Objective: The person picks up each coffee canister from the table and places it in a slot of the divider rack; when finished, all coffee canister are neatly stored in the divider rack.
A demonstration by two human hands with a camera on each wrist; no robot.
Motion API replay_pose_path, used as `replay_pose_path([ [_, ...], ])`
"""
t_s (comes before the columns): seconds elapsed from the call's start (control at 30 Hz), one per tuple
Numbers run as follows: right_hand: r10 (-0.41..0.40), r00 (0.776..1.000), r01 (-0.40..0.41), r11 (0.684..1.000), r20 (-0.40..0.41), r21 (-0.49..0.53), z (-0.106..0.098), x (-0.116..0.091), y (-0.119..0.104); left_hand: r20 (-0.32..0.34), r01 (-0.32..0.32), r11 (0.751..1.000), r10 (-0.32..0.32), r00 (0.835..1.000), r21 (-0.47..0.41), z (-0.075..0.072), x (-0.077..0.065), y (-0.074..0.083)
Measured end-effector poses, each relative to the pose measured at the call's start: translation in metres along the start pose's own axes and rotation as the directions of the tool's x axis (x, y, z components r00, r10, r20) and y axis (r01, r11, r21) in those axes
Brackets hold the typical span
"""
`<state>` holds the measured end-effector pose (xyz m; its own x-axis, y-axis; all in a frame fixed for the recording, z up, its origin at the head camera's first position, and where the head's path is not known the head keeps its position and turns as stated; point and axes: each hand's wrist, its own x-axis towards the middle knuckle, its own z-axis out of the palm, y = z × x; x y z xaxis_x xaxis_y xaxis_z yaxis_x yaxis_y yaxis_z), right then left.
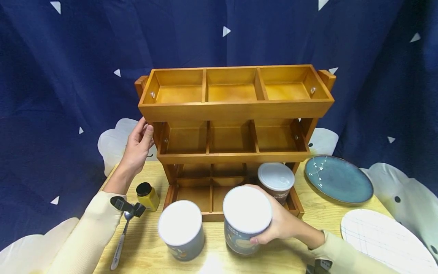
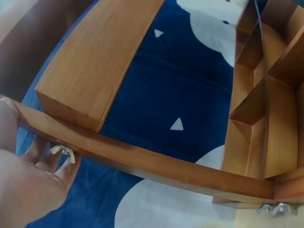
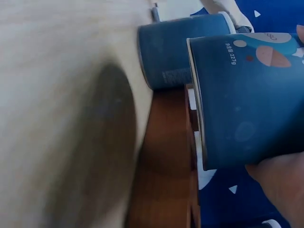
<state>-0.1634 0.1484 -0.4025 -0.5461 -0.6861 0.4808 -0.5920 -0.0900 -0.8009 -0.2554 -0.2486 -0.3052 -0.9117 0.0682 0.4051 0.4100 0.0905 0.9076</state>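
Observation:
My right hand (image 1: 278, 224) grips a blue-grey can (image 1: 247, 209) with a white lid. In the right wrist view this can (image 3: 247, 104) hangs above the table, its shadow on the wood. A second blue-grey can (image 1: 181, 230), also white-lidded, stands just to its left. My left hand (image 1: 138, 140) holds the left side rail of a three-tier wooden rack (image 1: 236, 110); in the left wrist view its fingers (image 2: 66, 173) lie under the rail beside a metal wing nut (image 2: 63, 152). A third can (image 1: 276, 179) with a translucent lid sits in the rack's bottom right section.
Left of the rack stands a yellow jar (image 1: 148, 198) with a black lid, and a spoon (image 1: 121, 243) lies in front of it. On the right are a blue plate (image 1: 338, 179) and a white plate (image 1: 383, 239). A dark blue curtain (image 1: 219, 34) hangs behind.

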Motion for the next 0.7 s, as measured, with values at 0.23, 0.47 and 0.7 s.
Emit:
replay_pose_path([
  [0.23, 0.03, 0.999, -0.03, 1.0, -0.018, 0.001, -0.01, 0.012, 0.001, -0.002, 0.003, 1.0, -0.003, 1.0, 0.005, 0.001, 0.0, 0.0],
  [0.47, 0.12, 0.992, -0.119, 0.992, -0.028, 0.033, -0.014, 0.02, 0.011, -0.004, 0.025, 0.999, -0.025, 1.0, 0.031, 0.0, -0.001, 0.002],
  [0.7, 0.203, 0.976, -0.2, 0.979, -0.074, 0.049, -0.014, 0.029, 0.024, 0.002, -0.005, 1.0, 0.005, 1.0, 0.012, 0.0, 0.0, 0.0],
])
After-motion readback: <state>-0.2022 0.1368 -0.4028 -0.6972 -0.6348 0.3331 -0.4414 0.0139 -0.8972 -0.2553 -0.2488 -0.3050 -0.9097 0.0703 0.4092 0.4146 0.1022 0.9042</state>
